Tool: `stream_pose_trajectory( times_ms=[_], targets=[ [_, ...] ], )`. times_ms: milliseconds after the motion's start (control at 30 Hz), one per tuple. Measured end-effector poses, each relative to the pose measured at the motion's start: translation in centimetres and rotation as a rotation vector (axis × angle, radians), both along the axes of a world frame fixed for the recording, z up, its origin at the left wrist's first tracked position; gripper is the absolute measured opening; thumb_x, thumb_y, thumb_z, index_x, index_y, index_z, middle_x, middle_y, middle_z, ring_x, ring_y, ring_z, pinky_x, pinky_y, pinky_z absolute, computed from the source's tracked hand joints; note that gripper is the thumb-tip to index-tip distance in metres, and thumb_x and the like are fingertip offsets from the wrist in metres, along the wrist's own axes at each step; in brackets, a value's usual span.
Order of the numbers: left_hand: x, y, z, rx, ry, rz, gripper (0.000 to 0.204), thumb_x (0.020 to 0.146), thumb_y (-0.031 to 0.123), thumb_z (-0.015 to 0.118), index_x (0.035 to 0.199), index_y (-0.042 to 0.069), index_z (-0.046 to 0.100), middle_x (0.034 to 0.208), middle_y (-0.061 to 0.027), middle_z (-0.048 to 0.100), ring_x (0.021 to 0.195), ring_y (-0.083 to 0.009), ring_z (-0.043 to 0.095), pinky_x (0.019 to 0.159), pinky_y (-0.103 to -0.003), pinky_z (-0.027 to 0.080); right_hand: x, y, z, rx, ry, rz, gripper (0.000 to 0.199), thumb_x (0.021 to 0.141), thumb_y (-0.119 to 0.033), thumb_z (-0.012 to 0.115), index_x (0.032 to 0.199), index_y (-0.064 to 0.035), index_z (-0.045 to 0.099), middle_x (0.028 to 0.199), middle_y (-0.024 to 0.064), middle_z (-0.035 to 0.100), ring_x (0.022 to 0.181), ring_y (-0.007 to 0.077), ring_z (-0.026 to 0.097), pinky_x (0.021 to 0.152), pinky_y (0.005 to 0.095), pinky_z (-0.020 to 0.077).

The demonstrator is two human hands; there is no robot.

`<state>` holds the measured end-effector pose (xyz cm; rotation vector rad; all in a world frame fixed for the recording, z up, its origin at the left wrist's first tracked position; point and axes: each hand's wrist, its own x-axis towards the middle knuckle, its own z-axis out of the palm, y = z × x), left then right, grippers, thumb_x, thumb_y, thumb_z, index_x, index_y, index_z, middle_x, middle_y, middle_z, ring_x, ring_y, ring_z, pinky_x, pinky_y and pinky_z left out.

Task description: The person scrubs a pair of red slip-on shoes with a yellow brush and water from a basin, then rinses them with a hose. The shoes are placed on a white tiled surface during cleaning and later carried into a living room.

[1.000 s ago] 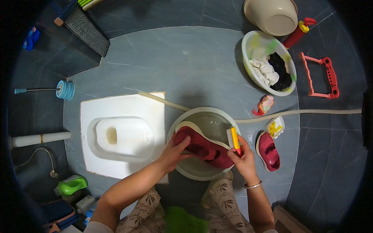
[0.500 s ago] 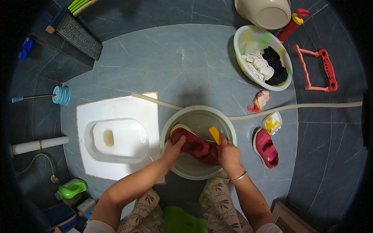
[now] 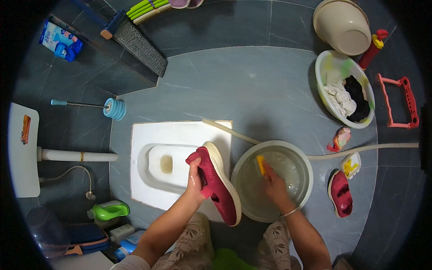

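My left hand (image 3: pixel 195 183) grips a dark red slip-on shoe (image 3: pixel 218 189) by its opening, over the right edge of the white squat toilet (image 3: pixel 143 191). The shoe hangs tilted, its pale sole facing right, toward the round grey-green basin (image 3: pixel 308 189) of cloudy water. Over that basin my right hand (image 3: pixel 275 185) is closed around a flat yellow block (image 3: pixel 261 164); whether it is a brush or soap I cannot tell. On the floor right of the basin lies the matching red shoe (image 3: pixel 340 194), beside a small white dish (image 3: pixel 356 168) with yellow pieces in it.
A pale hose (image 3: pixel 366 150) runs across the floor behind the basin. At the back right stand a tub of white and black cloth (image 3: pixel 322 85) and a beige bucket (image 3: pixel 337 22). A blue plunger (image 3: pixel 115 109) and a green bottle (image 3: pixel 108 210) are at the left.
My left hand has lifted the red shoe out of the basin, leftward to the toilet's edge, turning it upright. My right hand has left the shoe, still holding the yellow block. The view has shifted left.
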<state>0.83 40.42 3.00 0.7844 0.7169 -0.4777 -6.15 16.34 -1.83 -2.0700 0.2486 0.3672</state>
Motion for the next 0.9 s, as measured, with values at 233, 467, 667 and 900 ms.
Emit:
stream_pose_trajectory(
  times_ms=[233,467,667,900],
  targets=[
    [0.3,-0.2,0.5,0.034,0.072,-0.011,0.053,0.084,0.055,0.052,0.111,0.01,0.057,0.096,-0.0075,0.062,0.086,-0.0226,0.06,0.079,-0.038,0.049,2.3,7.0,11.5,-0.013,-0.146,0.303,0.046,0.092,-0.011,0.048,0.137,-0.0161,0.041,0.098,0.0211,0.055,0.085,0.034,0.058,0.073,0.0417,0.0459],
    [-1.1,0.2,0.1,0.382,-0.166,-0.168,0.04,0.091,0.035,0.052,0.116,0.004,0.054,0.105,-0.0076,0.06,0.092,-0.0166,0.057,0.08,-0.031,0.047,7.3,8.5,9.1,0.136,-0.401,0.119,0.044,0.092,-0.01,0.047,0.136,-0.0124,0.042,0.08,0.0193,0.048,0.071,0.0327,0.051,0.065,0.04,0.0426],
    [-1.5,2.0,2.7,0.539,-0.717,-0.533,0.062,0.074,0.012,0.068,0.13,0.003,0.044,0.114,-0.0069,0.056,0.104,-0.0175,0.053,0.092,-0.028,0.041,4.2,5.2,6.5,0.042,-0.199,0.148,0.041,0.09,-0.009,0.049,0.132,-0.0099,0.048,0.101,0.0226,0.059,0.093,0.0352,0.058,0.08,0.0359,0.0467],
    [0.3,3.8,3.4,0.98,-0.97,-0.73,0.072,0.059,0.015,0.083,0.122,0.003,0.051,0.106,-0.0106,0.057,0.1,-0.0204,0.057,0.087,-0.031,0.045,-5.1,-4.2,-3.5,-0.31,0.044,-0.239,0.046,0.088,-0.008,0.053,0.133,-0.0099,0.046,0.098,0.0234,0.062,0.083,0.0318,0.064,0.068,0.0397,0.0503]
  ],
)
